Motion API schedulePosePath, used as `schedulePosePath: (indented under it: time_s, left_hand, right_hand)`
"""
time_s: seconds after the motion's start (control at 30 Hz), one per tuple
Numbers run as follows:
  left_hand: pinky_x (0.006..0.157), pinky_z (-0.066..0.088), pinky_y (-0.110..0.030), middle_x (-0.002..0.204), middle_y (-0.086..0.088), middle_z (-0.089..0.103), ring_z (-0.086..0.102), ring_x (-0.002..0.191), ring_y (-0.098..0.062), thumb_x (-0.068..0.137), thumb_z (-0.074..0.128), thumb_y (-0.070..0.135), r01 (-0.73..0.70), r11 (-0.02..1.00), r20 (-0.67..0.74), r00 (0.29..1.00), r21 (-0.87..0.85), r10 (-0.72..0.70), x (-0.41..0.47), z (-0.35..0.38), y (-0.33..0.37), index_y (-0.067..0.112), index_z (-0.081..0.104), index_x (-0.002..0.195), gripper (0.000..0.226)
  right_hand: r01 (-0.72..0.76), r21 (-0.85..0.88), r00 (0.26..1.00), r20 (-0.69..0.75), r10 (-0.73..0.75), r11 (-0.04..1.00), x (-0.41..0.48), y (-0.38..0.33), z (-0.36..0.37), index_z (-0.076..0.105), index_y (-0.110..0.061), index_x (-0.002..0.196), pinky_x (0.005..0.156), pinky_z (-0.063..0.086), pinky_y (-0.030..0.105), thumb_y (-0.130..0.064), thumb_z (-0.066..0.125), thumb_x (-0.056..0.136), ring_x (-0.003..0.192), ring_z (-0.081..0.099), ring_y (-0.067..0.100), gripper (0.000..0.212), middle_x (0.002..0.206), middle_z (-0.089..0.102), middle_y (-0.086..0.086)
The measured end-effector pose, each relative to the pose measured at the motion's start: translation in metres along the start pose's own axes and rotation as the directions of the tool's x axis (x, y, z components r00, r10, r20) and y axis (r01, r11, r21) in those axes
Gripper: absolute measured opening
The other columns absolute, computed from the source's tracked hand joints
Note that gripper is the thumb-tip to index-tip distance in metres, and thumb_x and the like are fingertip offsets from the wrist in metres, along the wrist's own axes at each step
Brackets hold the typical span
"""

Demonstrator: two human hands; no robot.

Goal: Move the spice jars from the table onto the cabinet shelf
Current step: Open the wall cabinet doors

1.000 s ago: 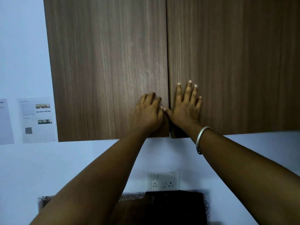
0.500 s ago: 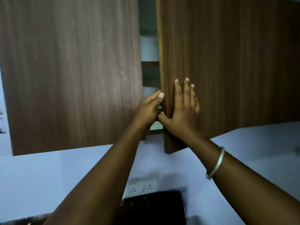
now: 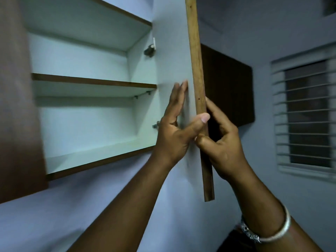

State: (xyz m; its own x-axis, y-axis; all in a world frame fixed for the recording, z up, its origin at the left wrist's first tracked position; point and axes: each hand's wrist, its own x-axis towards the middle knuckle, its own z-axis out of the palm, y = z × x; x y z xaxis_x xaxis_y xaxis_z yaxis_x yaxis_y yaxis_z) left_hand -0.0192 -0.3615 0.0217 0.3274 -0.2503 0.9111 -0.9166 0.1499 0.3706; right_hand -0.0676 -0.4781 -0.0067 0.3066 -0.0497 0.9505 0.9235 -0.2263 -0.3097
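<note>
While the right hand point(image 3: 223, 142) grips the brown edge of the open cabinet door point(image 3: 195, 51), fingers curled behind it, the left hand point(image 3: 174, 135) lies flat on the door's white inner face, fingers straight and thumb across the edge. Left of the door is the cabinet shelf point(image 3: 94, 81), with a hinge point(image 3: 150, 50) above it. A barred window point(image 3: 307, 113) stands well right of the door. A silver bangle point(image 3: 272, 231) rings the right wrist.

I get one view, head-worn, wide-angle; it looks steeply up from below into the cabinet point(image 3: 87, 124), frame tilted; very near the right door point(image 3: 196, 70), seen edge-on; left hand point(image 3: 174, 137) and right hand point(image 3: 225, 144) reach in from the bottom; window point(image 3: 307, 113) far right.
</note>
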Motion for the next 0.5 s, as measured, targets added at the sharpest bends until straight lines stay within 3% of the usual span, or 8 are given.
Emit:
schedulePosePath:
  time_s: [0.1, 0.17, 0.3, 0.4, 0.5]
  left_hand:
    - [0.129, 0.015, -0.055, 0.174, 0.017, 0.001, 0.0, 0.161, -0.011, 0.082, 0.061, 0.065, 0.001, 0.991, 0.045, 0.999, 0.132, -0.007, 0.015, 0.045, -0.007, 0.055, 0.014, 0.157, 0.089]
    - [0.126, 0.008, -0.065, 0.172, 0.019, -0.01, -0.012, 0.16, -0.018, 0.082, 0.055, 0.073, 0.021, 0.974, 0.07, 0.997, 0.225, -0.038, 0.024, 0.076, -0.012, 0.059, 0.005, 0.156, 0.091]
    - [0.117, 0.006, -0.079, 0.172, 0.012, -0.019, -0.018, 0.159, -0.031, 0.09, 0.054, 0.073, 0.058, 0.91, 0.06, 0.994, 0.411, -0.091, 0.042, 0.132, -0.023, 0.055, 0.0, 0.158, 0.089]
    - [0.115, 0.01, -0.079, 0.172, 0.009, -0.021, -0.017, 0.159, -0.035, 0.09, 0.049, 0.076, 0.071, 0.843, 0.064, 0.99, 0.533, -0.125, 0.052, 0.161, -0.035, 0.054, -0.001, 0.159, 0.088]
    - [0.115, 0.015, -0.079, 0.173, 0.007, -0.02, -0.016, 0.159, -0.037, 0.09, 0.044, 0.079, 0.054, 0.793, 0.094, 0.986, 0.607, -0.14, 0.06, 0.177, -0.048, 0.054, -0.001, 0.159, 0.086]
  right_hand:
    - [0.005, -0.038, 0.993, -0.119, -0.009, 0.999, -0.005, 0.004, -0.04, 0.046, -0.007, 0.15, 0.106, 0.052, 0.031, -0.008, 0.059, 0.092, 0.133, 0.058, 0.013, 0.059, 0.143, 0.061, 0.0]
    - [-0.007, -0.083, 0.979, -0.203, -0.01, 0.997, -0.008, 0.011, -0.065, 0.051, -0.006, 0.147, 0.101, 0.055, 0.028, -0.012, 0.059, 0.095, 0.129, 0.062, 0.014, 0.053, 0.138, 0.065, 0.003]
    - [-0.05, -0.151, 0.959, -0.284, 0.005, 0.987, -0.009, 0.035, -0.116, 0.062, -0.006, 0.135, 0.098, 0.055, 0.024, 0.0, 0.054, 0.099, 0.122, 0.067, 0.015, 0.037, 0.124, 0.072, -0.003]
    - [-0.118, -0.188, 0.934, -0.354, 0.045, 0.975, -0.005, 0.052, -0.145, 0.059, -0.008, 0.14, 0.098, 0.056, 0.024, -0.014, 0.059, 0.096, 0.122, 0.066, 0.013, 0.044, 0.126, 0.072, -0.005]
    - [-0.188, -0.226, 0.918, -0.386, 0.09, 0.956, -0.001, 0.062, -0.164, 0.058, -0.025, 0.139, 0.091, 0.054, 0.014, -0.031, 0.063, 0.091, 0.12, 0.066, 0.003, 0.049, 0.124, 0.071, -0.021]
